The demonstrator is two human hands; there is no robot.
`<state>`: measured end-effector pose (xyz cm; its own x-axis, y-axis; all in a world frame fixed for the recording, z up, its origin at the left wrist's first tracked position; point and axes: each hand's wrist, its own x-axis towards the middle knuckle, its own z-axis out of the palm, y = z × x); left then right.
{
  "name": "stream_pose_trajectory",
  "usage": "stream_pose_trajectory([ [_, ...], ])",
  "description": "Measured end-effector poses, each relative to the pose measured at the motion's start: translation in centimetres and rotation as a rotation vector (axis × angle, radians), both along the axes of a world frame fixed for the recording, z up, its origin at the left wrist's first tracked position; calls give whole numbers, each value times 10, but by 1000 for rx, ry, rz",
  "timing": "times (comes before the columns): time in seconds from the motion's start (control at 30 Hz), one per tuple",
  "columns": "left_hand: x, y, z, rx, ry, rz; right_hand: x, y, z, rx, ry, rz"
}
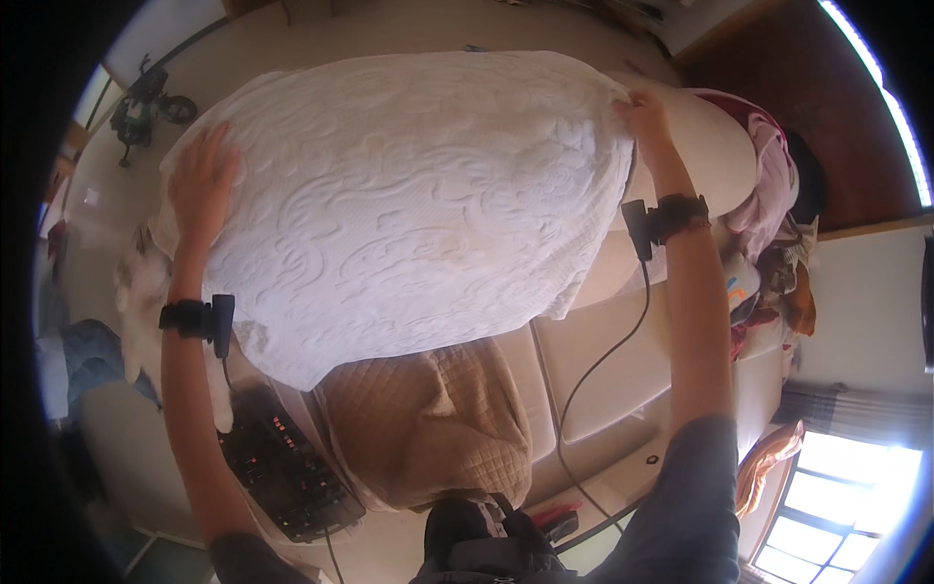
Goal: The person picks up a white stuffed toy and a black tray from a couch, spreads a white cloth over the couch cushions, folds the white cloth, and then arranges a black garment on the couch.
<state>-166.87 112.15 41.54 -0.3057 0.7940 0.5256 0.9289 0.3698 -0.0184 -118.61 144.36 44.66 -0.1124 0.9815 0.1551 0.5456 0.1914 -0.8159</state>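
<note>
A white quilted cover (423, 212) with an embossed pattern is spread out before me, over cream upholstery. My left hand (204, 182) lies flat on its left end, fingers slightly apart. At the far right corner, my right hand (642, 117) pinches the cover's edge between bent fingers. The cover's right side hangs in folds below that hand. Under its near edge a brown quilted pad (438, 423) shows on the cream sofa (613, 350). Each wrist wears a black strap with a small device and a cable.
A black panel (284, 467) with small coloured lights stands near my left forearm. A white furry thing (142, 285) is partly hidden beside the cover. Pink cloth (766, 175) and other fabrics lie at right. A small motorbike (146, 109) stands on the floor, far left.
</note>
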Motion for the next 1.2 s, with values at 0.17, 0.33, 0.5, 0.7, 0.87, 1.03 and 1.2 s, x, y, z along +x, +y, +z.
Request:
stream_pose_trajectory([
  [0.17, 4, 0, 7, -5, 21, -4, 37, -4, 2, 435, -378, -388],
  [0.33, -59, 14, -13, 154, -542, -96, -11, -30, -3, 728, -503, 103],
  [0.5, -170, -27, -12, 6, -373, -2, -75, -69, -29, 725, -470, 215],
  [0.7, -95, 27, 4, -45, -4, -12, -60, -68, -31, 608, -348, 181],
  [0.87, -84, 38, 23, -131, 166, 199, -80, -60, -22, 581, -470, 155],
  [1.03, -126, 49, 31, -100, 419, 233, -98, -29, -30, 622, -681, 230],
  [1.2, -103, 70, 40, -193, 115, 399, -92, -18, -25, 700, -678, 81],
])
